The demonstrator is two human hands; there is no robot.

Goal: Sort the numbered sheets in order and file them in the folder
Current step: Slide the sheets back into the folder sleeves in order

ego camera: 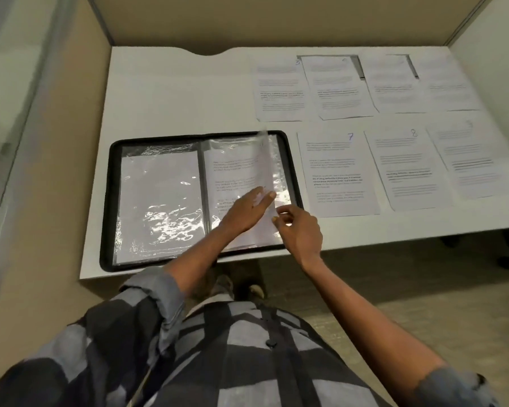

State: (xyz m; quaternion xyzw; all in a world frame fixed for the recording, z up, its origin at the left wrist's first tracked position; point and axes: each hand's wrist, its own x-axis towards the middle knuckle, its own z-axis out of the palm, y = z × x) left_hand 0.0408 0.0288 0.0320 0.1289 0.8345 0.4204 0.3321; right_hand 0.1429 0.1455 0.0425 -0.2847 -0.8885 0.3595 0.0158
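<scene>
Working from the left of the desk [174,92], we are keeping the black folder [105,201] lying open and flat near the front edge, so both pages are within easy reach. On its left page a filed sheet [159,189] is lying under glossy plastic; we are judging it to be one already put away.

Moving right, our left hand [244,211] is reaching across the spine with its fingers straight and close together. It is pressing down on the loose sheet [235,168] on the right page, likely so the paper is not buckling or sliding while going into its pocket. The clear sleeve [266,154] is standing lifted along its outer edge above that sheet. Our right hand [299,230] is curling thumb and forefinger narrowly together at that edge, seemingly pinching the plastic to keep the pocket open. Whether the paper is fully seated we are not able to tell through the glare.

Further right, sheet 7 [338,177], sheet 8 [409,171] and a third sheet [470,160] with a faint number are lying side by side, with a back row of sheets [279,89] behind them. We are leaving them spread face up so that the handwritten numbers are readable and the next one is easy to pick.
</scene>
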